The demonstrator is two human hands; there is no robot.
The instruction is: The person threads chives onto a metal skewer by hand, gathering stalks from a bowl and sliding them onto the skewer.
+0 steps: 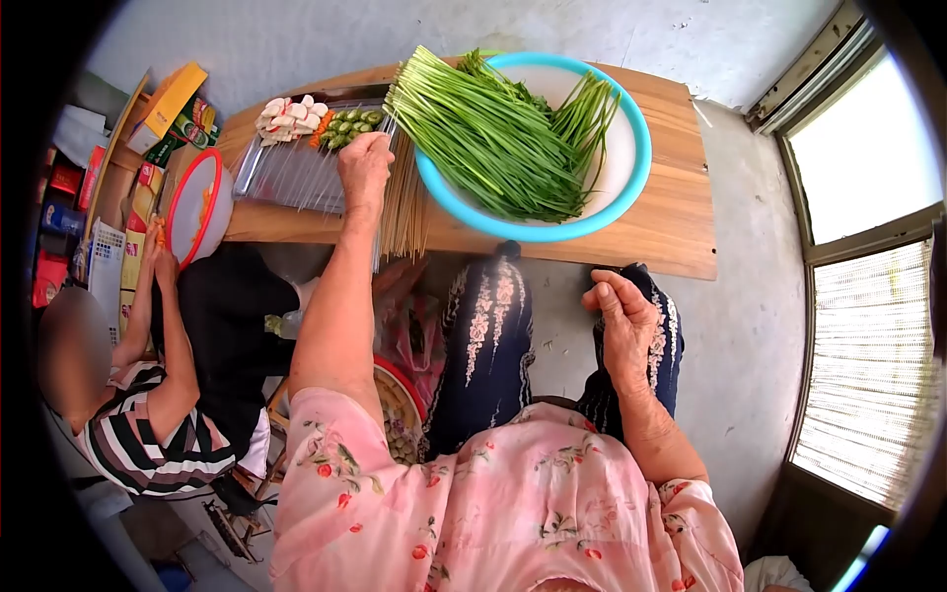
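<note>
Loaded skewers (347, 128), too overlapped to count, show three colour groups: red-edged white, orange and green. They lie in one metal tray (249, 178), beside the curled left hand (367, 163); its grip I cannot tell. Right of it, one blue-rimmed basin (642, 148) bears greens (493, 138). The right hand (626, 311) is half-curled.

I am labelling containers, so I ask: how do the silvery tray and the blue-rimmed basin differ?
The silvery tray has straight sides; the blue-rimmed basin is round and pale inside. The silvery tray holds small food pieces on thin sticks, while the blue-rimmed basin holds long greens that reach over its rim. Both stand on the wooden table and hold food.
</note>
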